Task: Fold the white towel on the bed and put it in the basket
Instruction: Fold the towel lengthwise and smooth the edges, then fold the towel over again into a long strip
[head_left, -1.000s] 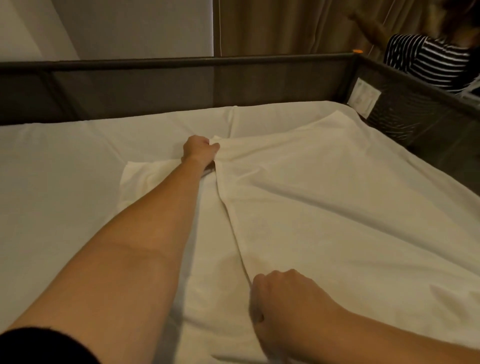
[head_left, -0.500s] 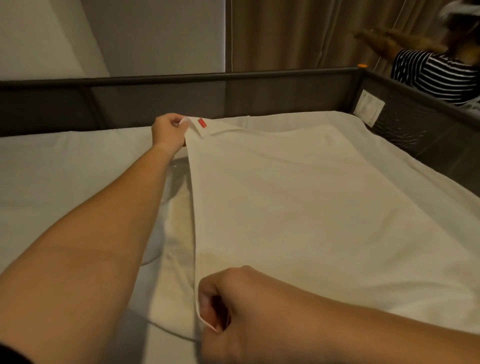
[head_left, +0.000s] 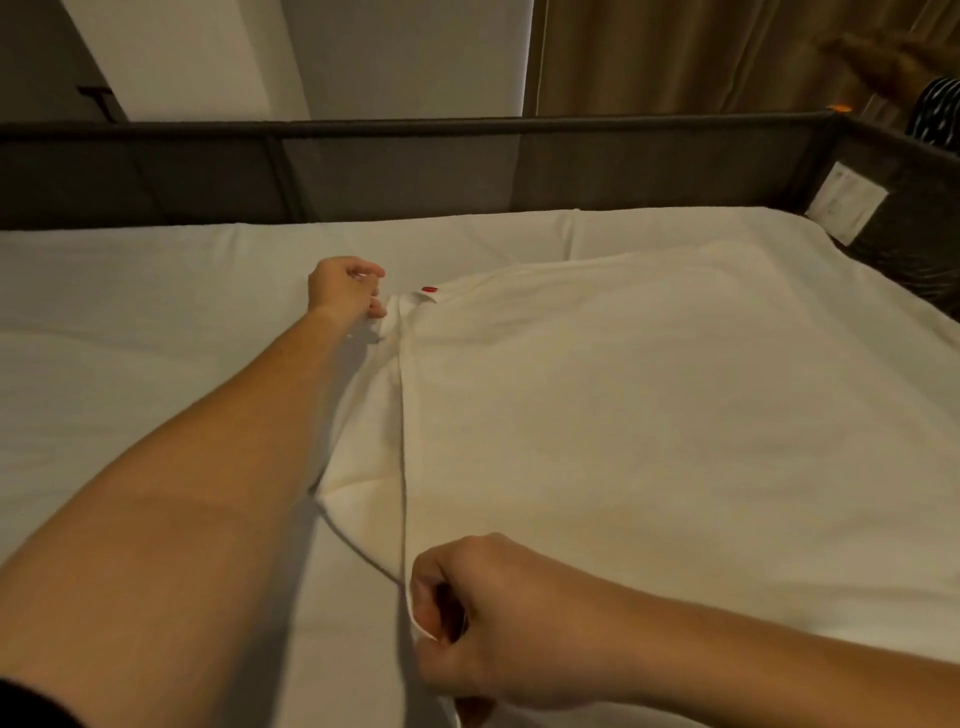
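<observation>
The white towel (head_left: 649, 415) lies spread over the right half of the bed (head_left: 130, 322), folded over on itself, with a lower layer showing along its left edge. A small red tag (head_left: 429, 289) marks its far left corner. My left hand (head_left: 343, 288) reaches far forward, its curled fingers pinching that far corner down against the sheet. My right hand (head_left: 467, 613) is a fist close to me, shut on the towel's near left corner. No basket is in view.
A dark mesh rail (head_left: 415, 156) runs along the far side and the right side of the bed, with a white label (head_left: 847, 208) on it. Another person's arm and striped sleeve (head_left: 935, 114) show at the top right. Brown curtains hang behind.
The far corner, held up off the bed half a second ago, is now lowered onto the sheet. Both hands have carried the towel's edge leftward over the lower layer.
</observation>
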